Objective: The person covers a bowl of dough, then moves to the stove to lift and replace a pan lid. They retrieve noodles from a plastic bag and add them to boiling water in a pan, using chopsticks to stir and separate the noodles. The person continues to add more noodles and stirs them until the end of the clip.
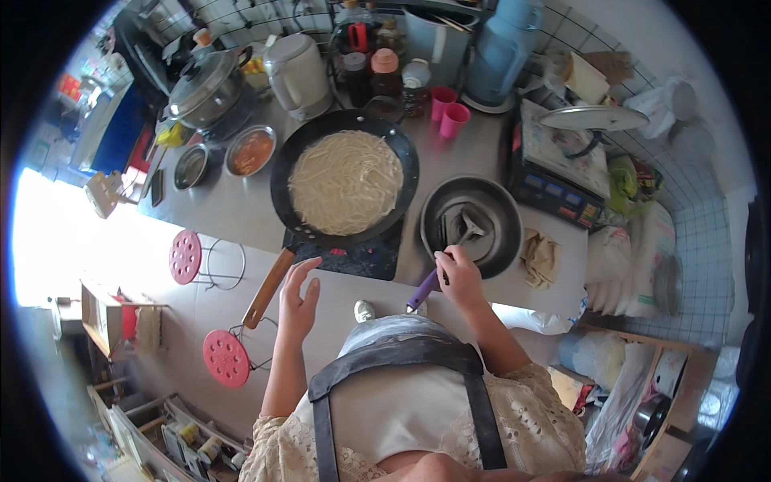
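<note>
My left hand (299, 295) holds nothing, its fingers raised and apart. It is just right of the wooden handle (269, 289) of a large black frying pan (283, 205). Pale noodles (349, 181) lie in a wide, flat layer in that pan. My right hand (460, 277) is closed around the purple handle (423, 290) of a metal cooking utensil. The utensil's head (474, 222) rests inside a round steel bowl (512, 223); whether it is a ladle or a turner I cannot tell. Under the pan's near side shows a black cooktop (361, 259).
A bowl of red sauce (250, 152) and a small steel bowl (191, 167) stand left of the pan. Behind are an electric kettle (298, 75), several bottles and two pink cups (454, 120). At right are a scale (560, 181) and a crumpled cloth (541, 256). Pink stools (226, 358) stand below left.
</note>
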Motion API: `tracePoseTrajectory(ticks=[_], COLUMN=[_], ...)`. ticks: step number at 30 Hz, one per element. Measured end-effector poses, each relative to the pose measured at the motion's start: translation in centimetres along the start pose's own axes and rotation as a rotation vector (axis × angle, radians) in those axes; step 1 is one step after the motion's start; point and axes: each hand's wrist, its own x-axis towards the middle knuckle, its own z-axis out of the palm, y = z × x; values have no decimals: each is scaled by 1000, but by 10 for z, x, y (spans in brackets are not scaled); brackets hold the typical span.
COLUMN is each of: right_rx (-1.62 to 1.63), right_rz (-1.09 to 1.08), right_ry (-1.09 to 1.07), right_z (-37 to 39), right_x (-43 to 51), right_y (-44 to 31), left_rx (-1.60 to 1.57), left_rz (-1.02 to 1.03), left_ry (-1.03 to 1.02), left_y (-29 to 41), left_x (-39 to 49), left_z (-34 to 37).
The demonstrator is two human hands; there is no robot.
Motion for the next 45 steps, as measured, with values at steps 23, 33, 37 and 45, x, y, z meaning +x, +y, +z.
tracePoseTrajectory(ticks=[23,33,37,45], right_rx=[221,523,237,792], right_rz=[47,-104,-169,68], right_ry=[257,268,175,-184], right_z=[-81,-22,7,55], right_x=[36,130,161,178], right_y=[-5,-27,-24,-53], left_rx=[-6,-42,-30,-40], left_rz=[-77,-20,-61,-170], left_ry=[84,95,155,267], left_y=[-6,-8,-15,-33], left_x=[-25,-31,-46,-74], left_z=[-20,-30,-44,-61])
